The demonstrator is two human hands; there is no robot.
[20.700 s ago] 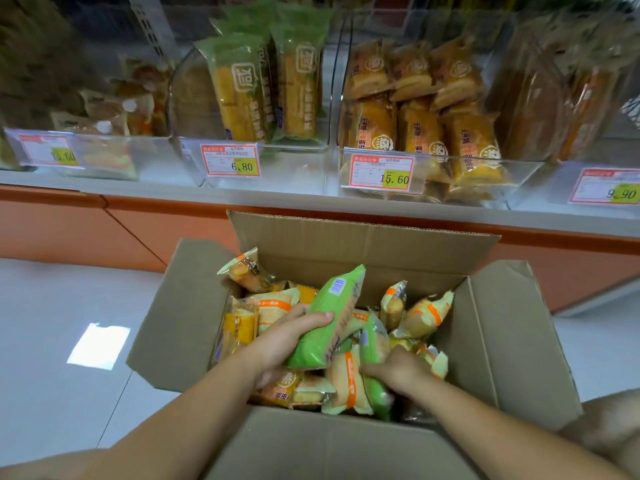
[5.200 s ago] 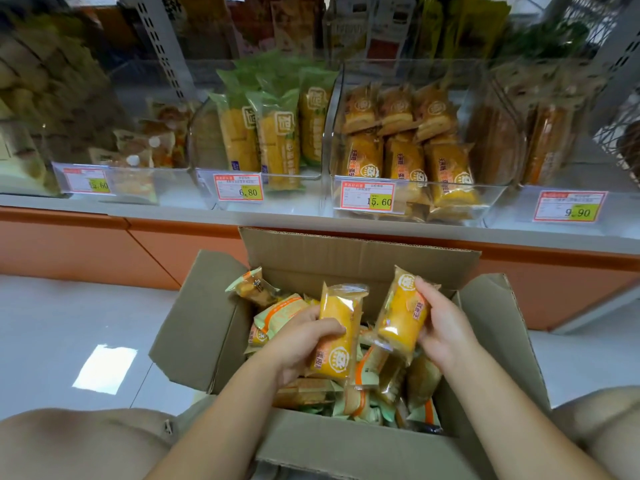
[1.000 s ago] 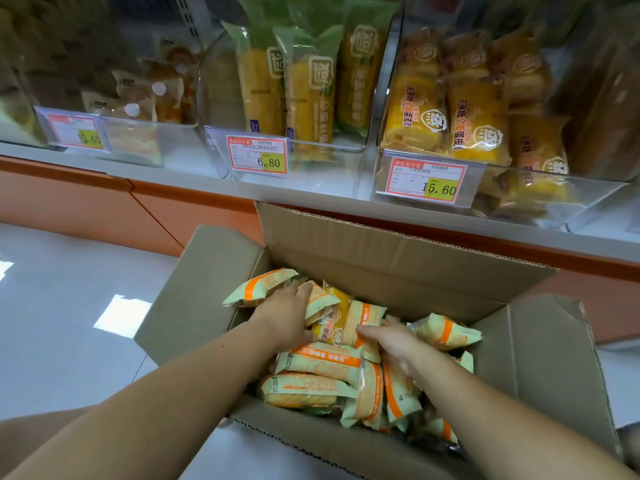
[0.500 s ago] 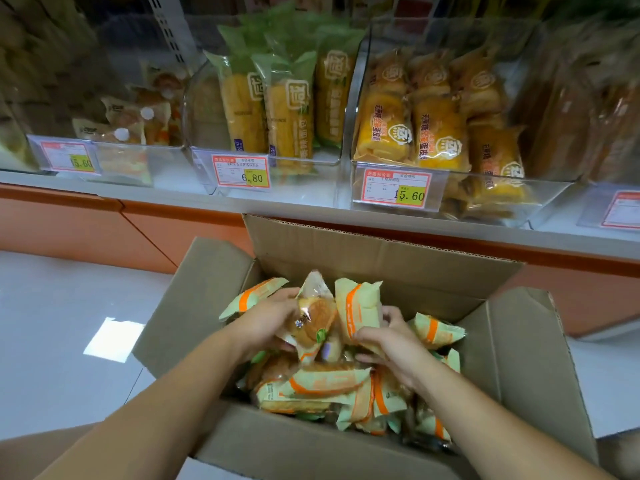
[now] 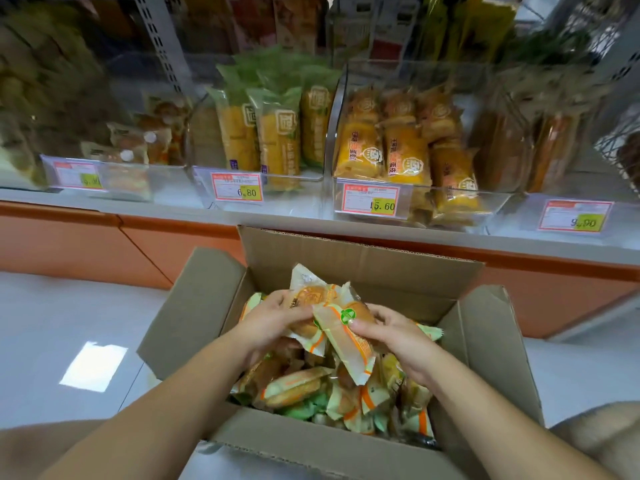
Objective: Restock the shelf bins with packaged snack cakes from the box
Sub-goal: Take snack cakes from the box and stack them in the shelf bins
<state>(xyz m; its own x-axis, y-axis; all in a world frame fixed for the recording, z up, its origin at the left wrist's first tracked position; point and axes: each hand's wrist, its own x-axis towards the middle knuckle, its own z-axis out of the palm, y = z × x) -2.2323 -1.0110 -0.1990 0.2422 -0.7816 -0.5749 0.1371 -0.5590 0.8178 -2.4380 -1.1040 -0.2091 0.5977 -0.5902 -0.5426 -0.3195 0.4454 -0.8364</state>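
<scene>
An open cardboard box (image 5: 353, 254) stands on the floor below the shelf, filled with several wrapped snack cakes (image 5: 298, 389) in pale green and orange wrappers. My left hand (image 5: 270, 323) grips one clear-fronted cake packet (image 5: 308, 296) above the pile. Right beside it, my right hand (image 5: 398, 334) holds a second packet (image 5: 346, 341) with a green round sticker; the two packets overlap. On the shelf, a clear bin (image 5: 114, 181) at the left holds similar pale cakes, a middle bin (image 5: 294, 188) has green packs, and a right bin (image 5: 491, 206) has yellow packs.
Price tags 6.80 (image 5: 237, 187), 15.60 (image 5: 370, 200) and 9.90 (image 5: 575, 216) hang on the bin fronts. An orange base panel (image 5: 86, 244) runs under the shelf. Grey floor (image 5: 52, 323) lies left of the box. My knee (image 5: 602, 434) shows at bottom right.
Both hands have lifted their packets up out of the pile and brought them together. The view has tilted up, so more of the shelf shows.
</scene>
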